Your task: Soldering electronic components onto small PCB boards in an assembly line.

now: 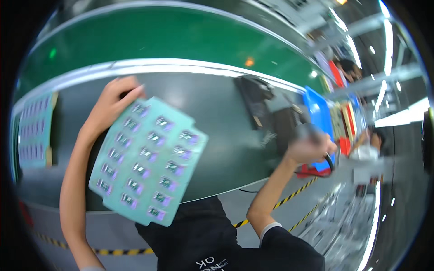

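Note:
My left hand [118, 100] is closed at the upper left corner of a light green tray [151, 180], which is tilted and reaches over the table's near edge. Rows of small electronic parts with shiny metal faces sit in the tray's slots. Off to the right, my right hand [312, 148] is closed round a dark, rounded tool [308, 132] with a black cable looping below it. Motion blur hides the tool's exact kind. Beyond that hand lies a black device [255, 97] on the dark table, beside a dark block [287, 124].
More light green trays [34, 131] with parts lie at the table's left end. A blue bin [318, 119] stands at the right edge, near something red. Past the table's far metal rail runs a green conveyor belt [158, 36]. Other people [368, 147] are farther right.

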`<state>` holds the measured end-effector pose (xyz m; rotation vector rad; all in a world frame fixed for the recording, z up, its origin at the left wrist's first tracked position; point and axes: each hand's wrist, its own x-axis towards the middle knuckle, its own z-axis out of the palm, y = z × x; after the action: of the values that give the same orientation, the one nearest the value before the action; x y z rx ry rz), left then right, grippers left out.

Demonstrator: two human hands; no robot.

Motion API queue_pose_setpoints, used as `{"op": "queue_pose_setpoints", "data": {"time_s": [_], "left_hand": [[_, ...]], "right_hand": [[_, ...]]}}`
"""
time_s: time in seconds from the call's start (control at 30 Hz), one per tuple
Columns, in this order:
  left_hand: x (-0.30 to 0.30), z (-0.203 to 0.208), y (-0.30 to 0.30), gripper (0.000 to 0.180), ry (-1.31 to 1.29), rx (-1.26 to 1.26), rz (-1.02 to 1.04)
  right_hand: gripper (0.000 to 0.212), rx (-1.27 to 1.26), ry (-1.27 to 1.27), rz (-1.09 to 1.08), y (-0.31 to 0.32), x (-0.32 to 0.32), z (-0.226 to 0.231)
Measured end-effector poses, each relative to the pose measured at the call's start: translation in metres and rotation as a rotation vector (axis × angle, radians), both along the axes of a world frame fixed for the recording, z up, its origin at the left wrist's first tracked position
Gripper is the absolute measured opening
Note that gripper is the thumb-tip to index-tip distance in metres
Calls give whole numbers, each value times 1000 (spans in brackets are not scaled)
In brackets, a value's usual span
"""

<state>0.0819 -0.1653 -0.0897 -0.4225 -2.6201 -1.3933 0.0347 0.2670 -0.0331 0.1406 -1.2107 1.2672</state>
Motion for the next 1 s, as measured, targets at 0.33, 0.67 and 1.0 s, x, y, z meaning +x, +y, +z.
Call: {"op": "queue_pose_setpoints", "data": {"time_s": [0.33,0.67,1.0], "left_hand": [[-8,23,18,25,-101,52,34],[-8,28,17,26,-80,18,44],[6,33,19,26,-41,-21,2]], "right_hand": [[19,181,-106,353,19,2,-4],[19,492,-440,207,7,-14,1],[23,140,-718,695,-10,2,-1]]}}
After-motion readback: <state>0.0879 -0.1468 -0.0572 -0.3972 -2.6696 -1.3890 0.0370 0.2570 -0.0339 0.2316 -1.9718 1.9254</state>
